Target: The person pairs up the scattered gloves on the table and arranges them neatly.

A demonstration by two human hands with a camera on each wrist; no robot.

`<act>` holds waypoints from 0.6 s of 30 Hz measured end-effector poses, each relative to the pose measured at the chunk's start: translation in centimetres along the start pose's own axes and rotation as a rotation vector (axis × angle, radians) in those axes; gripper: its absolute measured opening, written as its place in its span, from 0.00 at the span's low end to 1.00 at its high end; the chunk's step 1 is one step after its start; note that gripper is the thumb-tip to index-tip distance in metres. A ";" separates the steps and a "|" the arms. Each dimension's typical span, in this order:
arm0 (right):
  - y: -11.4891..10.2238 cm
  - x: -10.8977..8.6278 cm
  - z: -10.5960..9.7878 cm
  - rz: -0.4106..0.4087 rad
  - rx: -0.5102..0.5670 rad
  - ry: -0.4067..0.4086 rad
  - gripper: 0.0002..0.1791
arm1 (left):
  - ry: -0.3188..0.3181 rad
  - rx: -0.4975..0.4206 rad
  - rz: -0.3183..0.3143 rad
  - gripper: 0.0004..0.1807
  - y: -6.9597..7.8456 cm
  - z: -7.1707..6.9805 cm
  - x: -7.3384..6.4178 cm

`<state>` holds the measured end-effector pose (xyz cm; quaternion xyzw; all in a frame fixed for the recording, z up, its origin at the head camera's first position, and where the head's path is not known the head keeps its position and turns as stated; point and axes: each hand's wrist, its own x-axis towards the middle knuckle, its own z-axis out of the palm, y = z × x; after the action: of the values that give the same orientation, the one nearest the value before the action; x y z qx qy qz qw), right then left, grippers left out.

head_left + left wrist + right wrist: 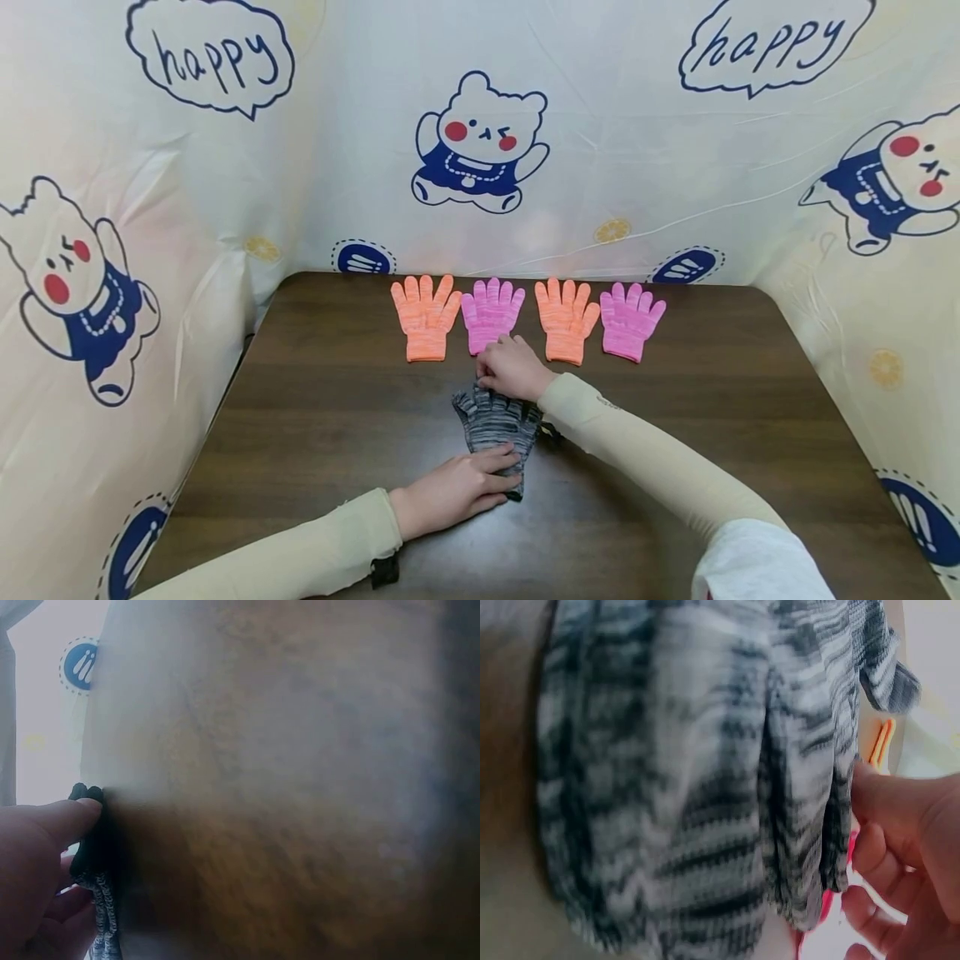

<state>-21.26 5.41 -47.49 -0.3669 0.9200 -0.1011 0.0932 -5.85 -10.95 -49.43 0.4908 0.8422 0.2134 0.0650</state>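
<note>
A grey-and-black knit glove [487, 427] lies on the brown table, cuff toward the person and fingers pointing away. My left hand [453, 493] rests across its lower part, fingers extended over the knit. In the left wrist view, the thumb of the left hand [56, 825] touches the dark cuff [91, 851]. At the far end, my right hand [513, 367] pinches a finger of the glove with curled fingers. Close up in the right wrist view, the striped glove fingers [697, 825] fill much of the picture, with the right hand [907, 847] at their side.
Behind the grey glove, a row of gloves lies flat along the table's [315, 433] far edge: orange [427, 321], pink [487, 317], orange [566, 321] and pink [628, 323]. A printed curtain [600, 167] encloses the table at the back and sides.
</note>
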 end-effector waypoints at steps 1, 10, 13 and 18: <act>-0.1 0.0 0.0 0.010 -0.017 0.007 0.09 | 0.001 -0.001 0.002 0.19 0.0 0.0 0.0; -1.2 -0.5 -0.1 -0.115 0.048 0.075 0.07 | -0.017 -0.008 -0.005 0.19 -0.1 0.0 0.0; -1.7 -0.5 -0.1 -0.193 0.073 0.052 0.10 | -0.024 -0.009 -0.008 0.19 0.0 0.0 0.0; -2.4 -0.2 -0.1 -0.227 0.030 0.033 0.05 | -0.007 0.002 0.002 0.19 0.0 -0.1 0.0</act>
<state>-19.61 3.86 -46.81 -0.4654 0.8725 -0.1307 0.0716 -5.93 -10.97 -49.37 0.4924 0.8417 0.2109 0.0670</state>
